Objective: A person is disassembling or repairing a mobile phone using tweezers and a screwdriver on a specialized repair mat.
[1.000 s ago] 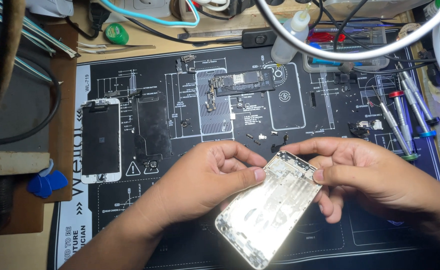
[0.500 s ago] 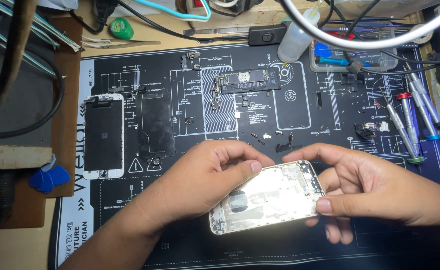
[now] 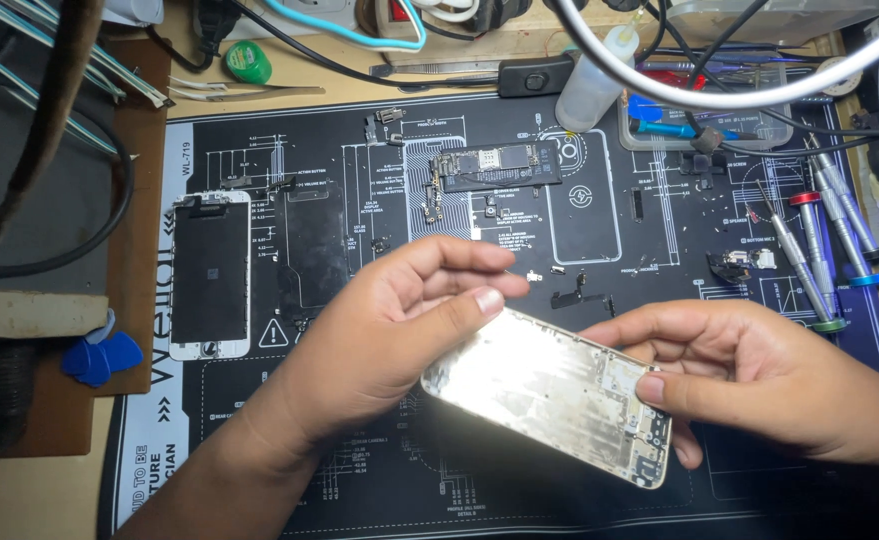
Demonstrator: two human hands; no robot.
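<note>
Here both hands share the bare metal phone housing (image 3: 551, 395) above the black repair mat (image 3: 359, 480): left hand (image 3: 379, 340) pinching its near-left end, right hand (image 3: 759, 375) steadying the other, inside facing up for inspection.

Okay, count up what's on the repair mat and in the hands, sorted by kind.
Phone housing, held by left hand and right hand: 1
Screen: 1
Circuit board: 1
Screwdrivers: 3
Total: 6
</note>
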